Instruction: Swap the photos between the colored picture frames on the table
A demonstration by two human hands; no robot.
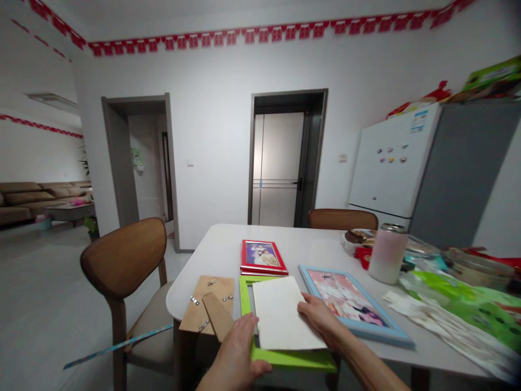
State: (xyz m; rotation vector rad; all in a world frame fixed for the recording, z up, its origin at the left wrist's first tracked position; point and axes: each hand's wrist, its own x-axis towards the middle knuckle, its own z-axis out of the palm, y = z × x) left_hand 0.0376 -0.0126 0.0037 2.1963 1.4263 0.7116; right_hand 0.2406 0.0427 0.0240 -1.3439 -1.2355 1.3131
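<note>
A green frame [285,358] lies at the table's near edge, with a white sheet [283,315] over most of its opening. My right hand [321,320] pinches the sheet's right edge. At the frame's left side is my left hand [240,353], thumb and fingers apart on the green border. Left of the frame, a brown backing board [222,288] with metal clips and a stand leg overhangs the table edge. Behind the green frame is a red frame [264,257] holding a photo. To the right lies a light blue frame [345,304] with a photo in it.
The white table [220,233] carries a pink and white bottle [388,254], a white cloth [443,326] and green packaging [468,298] at the right. One wooden chair [126,260] stands left, another [344,219] behind. A refrigerator [394,163] is farther back.
</note>
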